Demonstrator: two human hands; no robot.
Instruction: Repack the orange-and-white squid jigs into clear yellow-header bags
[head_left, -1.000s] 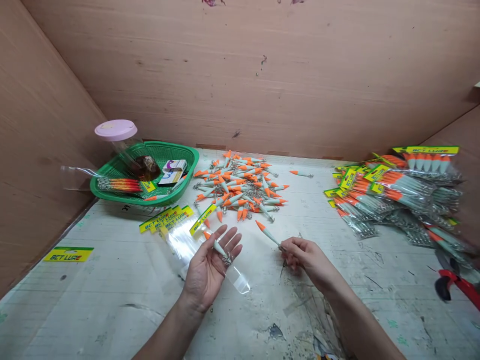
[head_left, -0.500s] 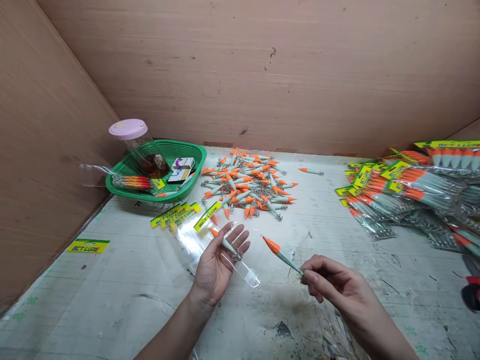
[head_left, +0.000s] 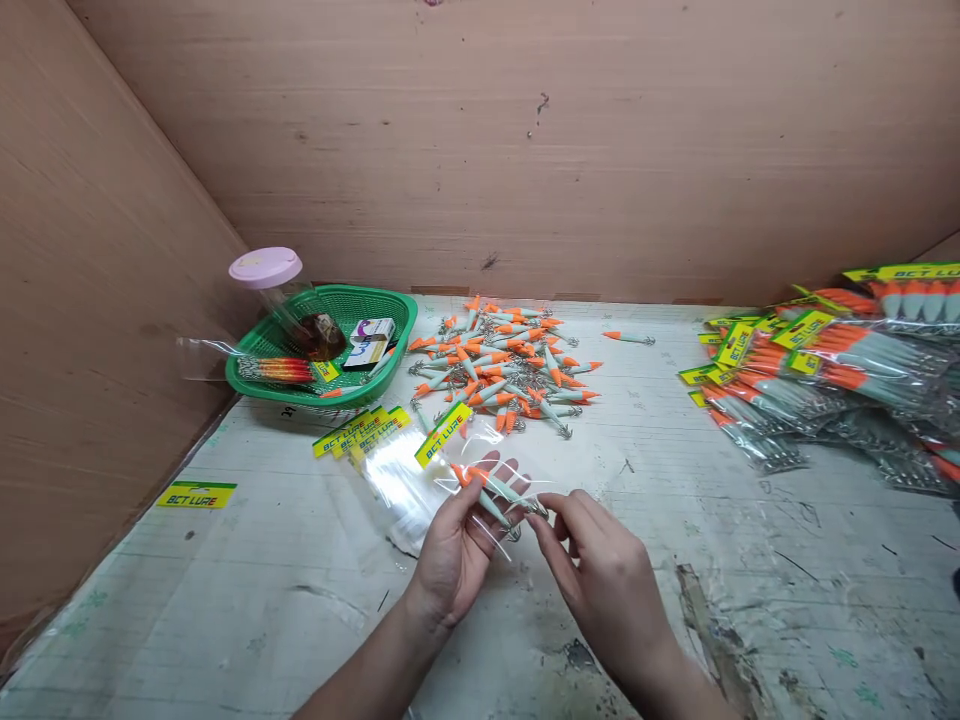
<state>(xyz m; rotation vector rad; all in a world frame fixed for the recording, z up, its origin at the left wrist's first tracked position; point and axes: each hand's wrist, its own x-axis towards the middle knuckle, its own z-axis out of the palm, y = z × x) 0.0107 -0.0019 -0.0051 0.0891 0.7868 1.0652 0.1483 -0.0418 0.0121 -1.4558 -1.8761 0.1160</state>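
Note:
My left hand is closed on a clear plastic bag with a yellow-green header card, its thumb resting over one orange-and-pale-green fishing lure. Beside that one lies a second fishing lure, whose hook end my right hand pinches between thumb and fingertips. Its orange tip points up and left, over my left palm. Whether it is fully inside the bag I cannot tell. Just left of my left hand, several clear bags with header cards lie fanned out.
Loose lures form a pile at the back, with a single lure to its right. A green basket holds a pink-lidded jar and a small box. Packed lure bags are heaped at right; a header card lies left.
My right hand has moved left with its lure, bringing it to the bag alongside the first lure. My left hand and the bag have shifted slightly right.

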